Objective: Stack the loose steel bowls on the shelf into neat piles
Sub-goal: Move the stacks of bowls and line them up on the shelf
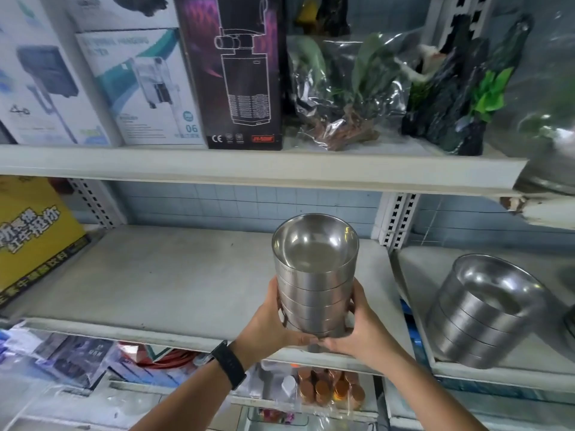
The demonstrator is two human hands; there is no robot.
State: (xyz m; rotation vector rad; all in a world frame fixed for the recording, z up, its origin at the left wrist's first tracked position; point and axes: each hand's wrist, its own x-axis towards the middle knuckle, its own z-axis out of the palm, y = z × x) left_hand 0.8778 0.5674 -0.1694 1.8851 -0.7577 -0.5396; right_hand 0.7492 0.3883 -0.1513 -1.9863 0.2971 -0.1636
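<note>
Both left hand and right hand are curling fingers round the bowl stack, best lowered level onto the shelf.

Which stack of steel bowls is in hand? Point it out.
The middle stack: the left hand and right hand grip its lower bowls. The other stack rests untouched on the right-hand shelf.

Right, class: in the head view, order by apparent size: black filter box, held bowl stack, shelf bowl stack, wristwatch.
Largest: black filter box
Then: held bowl stack and shelf bowl stack, too alike to rank; held one is nearer
Smallest: wristwatch
</note>
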